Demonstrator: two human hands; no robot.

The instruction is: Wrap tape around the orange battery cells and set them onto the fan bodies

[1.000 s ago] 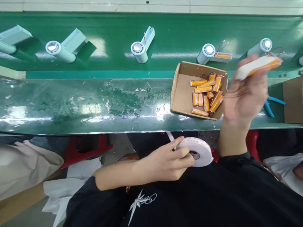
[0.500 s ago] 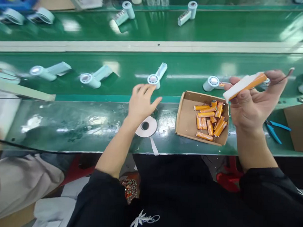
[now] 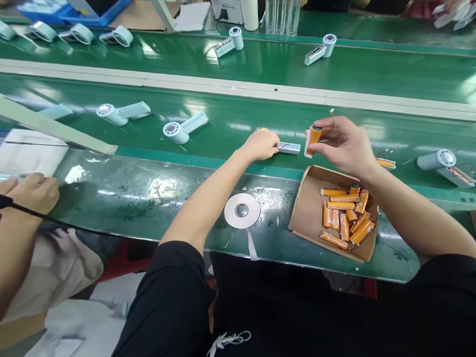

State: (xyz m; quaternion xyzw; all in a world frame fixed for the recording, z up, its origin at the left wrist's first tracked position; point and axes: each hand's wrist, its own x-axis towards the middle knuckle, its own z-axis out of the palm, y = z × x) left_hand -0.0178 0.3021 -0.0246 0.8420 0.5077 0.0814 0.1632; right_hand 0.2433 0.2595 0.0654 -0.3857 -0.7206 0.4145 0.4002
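My left hand (image 3: 264,144) is closed around the round head of a light-blue fan-like housing on the green belt. Out past my fingers shows its open handle (image 3: 289,148), with a thin dark wire inside. Just right of that handle, my right hand (image 3: 340,145) pinches an orange battery (image 3: 314,135) with a white strip along one side. A small white connector (image 3: 332,112) shows above those fingers. Below my left forearm, a roll of white tape (image 3: 231,212) lies flat on the bench, its loose end pointing to the front edge.
A cardboard box (image 3: 305,214) with several orange batteries stands below my right hand. More light-blue housings (image 3: 177,132) lie along the belt (image 3: 224,113). A pale rail (image 3: 210,87) divides it from a farther belt. At left are a co-worker's hand (image 3: 36,195) and a black cable (image 3: 64,224).
My left hand put the tape roll on the bench, then reached forward and took hold of a housing. My right hand brought the battery left, beside the handle. The view shifted.
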